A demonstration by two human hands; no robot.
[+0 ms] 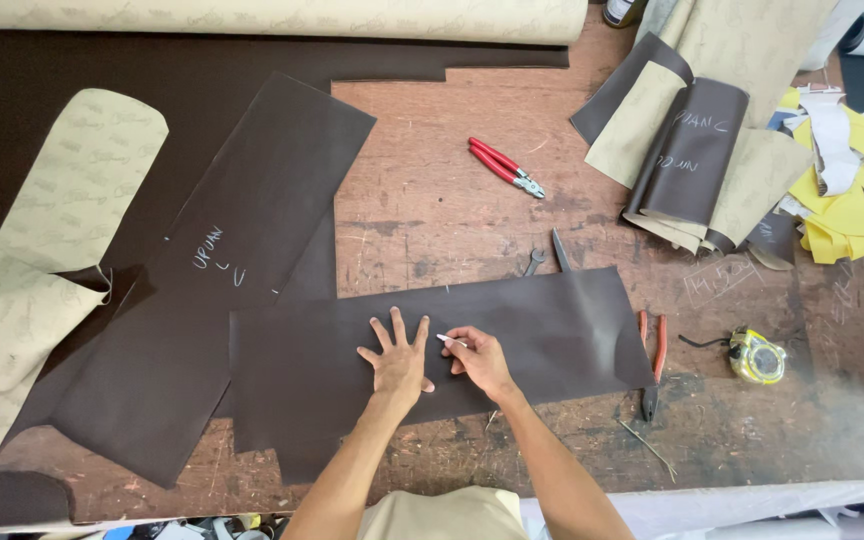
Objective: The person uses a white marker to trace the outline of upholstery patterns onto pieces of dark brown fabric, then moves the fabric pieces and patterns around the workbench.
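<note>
A long rectangular piece of dark brown leather (542,325) lies flat on the worn wooden table (432,200). My left hand (397,358) presses flat on it with fingers spread. Beside it, my right hand (480,360) pinches a small white piece of chalk (449,341), its tip touching the leather just right of my left fingers.
More brown leather sheets (252,210) and cream-backed pieces (82,175) cover the left. Red-handled pliers (504,167) lie above, another red-handled tool (655,360) at the piece's right end, a yellow tape measure (757,357) farther right. Rolled leather (692,155) and yellow scraps (842,190) sit top right.
</note>
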